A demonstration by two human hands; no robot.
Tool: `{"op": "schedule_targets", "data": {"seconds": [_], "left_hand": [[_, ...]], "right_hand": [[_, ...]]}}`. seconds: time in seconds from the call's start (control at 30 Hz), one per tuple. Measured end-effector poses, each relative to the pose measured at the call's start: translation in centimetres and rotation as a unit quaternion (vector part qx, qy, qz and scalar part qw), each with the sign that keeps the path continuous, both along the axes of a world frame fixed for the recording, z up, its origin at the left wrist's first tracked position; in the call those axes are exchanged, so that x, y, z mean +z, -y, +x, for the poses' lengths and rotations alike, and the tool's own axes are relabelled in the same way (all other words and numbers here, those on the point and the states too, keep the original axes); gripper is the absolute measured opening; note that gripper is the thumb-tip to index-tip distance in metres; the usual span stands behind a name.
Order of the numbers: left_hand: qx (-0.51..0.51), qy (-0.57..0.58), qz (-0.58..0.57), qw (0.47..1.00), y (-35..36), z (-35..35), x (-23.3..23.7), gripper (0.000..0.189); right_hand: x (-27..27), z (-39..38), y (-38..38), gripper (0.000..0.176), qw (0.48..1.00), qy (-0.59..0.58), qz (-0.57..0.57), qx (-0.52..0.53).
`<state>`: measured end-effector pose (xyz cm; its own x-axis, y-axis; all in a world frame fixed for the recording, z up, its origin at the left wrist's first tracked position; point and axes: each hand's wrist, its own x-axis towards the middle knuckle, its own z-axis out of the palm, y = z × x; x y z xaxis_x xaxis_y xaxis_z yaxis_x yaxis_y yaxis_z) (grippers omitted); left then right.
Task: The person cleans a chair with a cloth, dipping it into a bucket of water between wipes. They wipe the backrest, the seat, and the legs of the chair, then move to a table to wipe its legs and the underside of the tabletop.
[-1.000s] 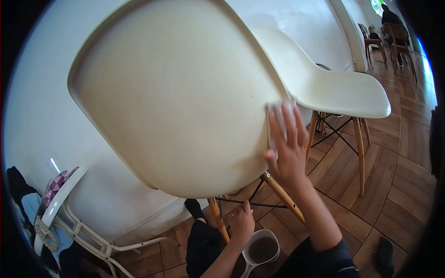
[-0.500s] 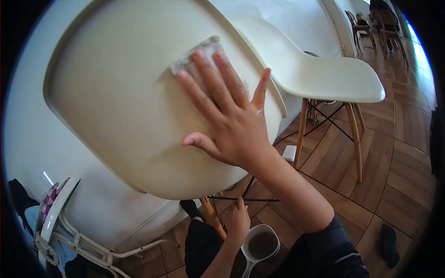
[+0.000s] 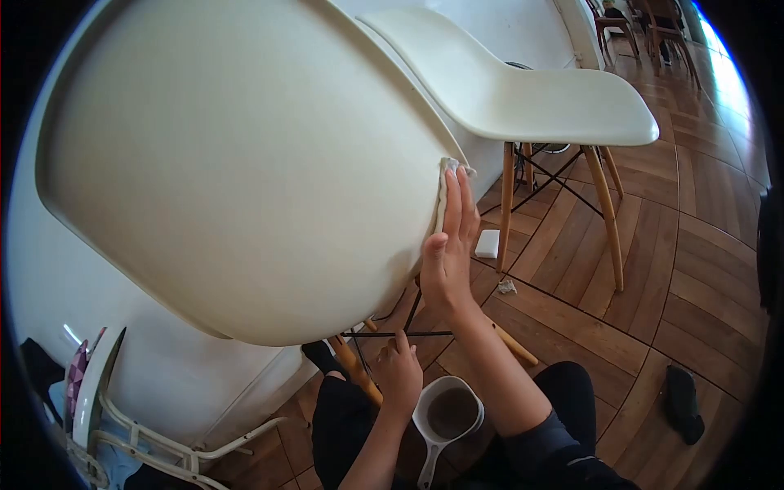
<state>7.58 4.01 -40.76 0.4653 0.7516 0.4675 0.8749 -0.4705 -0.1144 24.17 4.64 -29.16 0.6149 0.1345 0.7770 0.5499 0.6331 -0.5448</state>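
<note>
A large cream chair shell point(image 3: 245, 188) tilts close in front of me. At its right edge, my right hand point(image 3: 449, 261) presses a thin folded whitish cloth point(image 3: 443, 196) against the rim, fingers together and pointing up. My left hand point(image 3: 400, 374) is low under the chair, its index finger reaching up onto a black metal rod point(image 3: 429, 333) between the wooden legs. The other left fingers curl inward and are partly hidden. Just right of that hand is a white long-handled dipper point(image 3: 426, 465) with brownish liquid point(image 3: 452, 412) in it.
Another white chair point(image 3: 563, 102) on wooden legs stands behind to the right. A small white block point(image 3: 487, 243) and a crumpled scrap point(image 3: 507, 287) lie on the wood-patterned floor point(image 3: 563, 327). A dark sock-like item point(image 3: 683, 404) is at right, a white metal-framed chair point(image 3: 188, 457) at lower left.
My right hand has moved with the cloth from the middle of the shell down and right to its edge, fingers now together. The view has shifted, and the crumpled scrap has come into sight.
</note>
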Motion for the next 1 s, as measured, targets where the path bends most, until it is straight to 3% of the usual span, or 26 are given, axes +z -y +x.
{"op": "schedule_targets", "data": {"seconds": [0.07,0.13,0.2,0.27,0.3,0.37,0.47,0.53,0.63,0.7,0.8,0.93,1.0], "left_hand": [[0.001,-0.003,0.002,1.0,0.0,0.0,0.0,0.039],[0.004,-0.005,-0.003,1.0,0.3,0.2,0.4,0.039],[0.007,-0.008,-0.01,1.0,0.4,0.2,0.5,0.039],[0.022,-0.015,-0.012,1.0,0.2,0.2,0.3,0.039],[0.022,-0.018,-0.011,1.0,0.1,0.2,0.2,0.039],[0.014,-0.024,0.011,1.0,-0.1,0.0,-0.1,0.035],[0.028,-0.033,0.0,0.999,0.2,0.2,0.4,0.034],[0.026,-0.035,0.011,0.999,0.2,0.3,0.3,0.033],[0.026,-0.032,0.023,0.999,0.1,0.4,0.2,0.033],[0.031,-0.034,0.018,0.999,0.2,0.5,0.1,0.033],[0.025,-0.03,0.021,0.999,0.4,0.5,0.3,0.034],[0.025,-0.033,0.016,0.999,0.3,0.5,0.2,0.035],[0.019,-0.032,0.021,0.999,0.2,0.5,0.1,0.035]], "right_hand": [[-0.2,-0.5,0.2,0.077,0.999,-0.019,-0.013,0.032],[-0.2,-1.2,0.9,0.084,0.966,-0.163,-0.043,0.198],[-1.4,-1.0,-1.3,0.09,0.958,-0.195,-0.037,0.205],[-1.7,0.2,-2.4,0.096,0.864,-0.265,0.057,0.424],[-1.6,1.1,-2.7,0.096,0.863,-0.267,0.058,0.425],[-1.3,2.9,-3.3,0.096,0.804,-0.296,0.016,0.515],[-1.3,4.3,-4.7,0.095,0.757,-0.341,-0.003,0.557],[-1.8,4.1,-4.4,0.093,0.768,-0.324,-0.001,0.553],[-2.4,2.3,-1.3,0.096,0.794,-0.276,-0.009,0.541],[-3.2,0.2,0.7,0.098,0.867,-0.235,0.005,0.439],[-2.9,0.7,0.5,0.098,0.881,-0.196,-0.005,0.43],[-1.6,3.1,-2.6,0.096,0.838,-0.227,0.012,0.496],[-0.8,4.0,-3.4,0.094,0.8,-0.309,-0.029,0.514]]}}
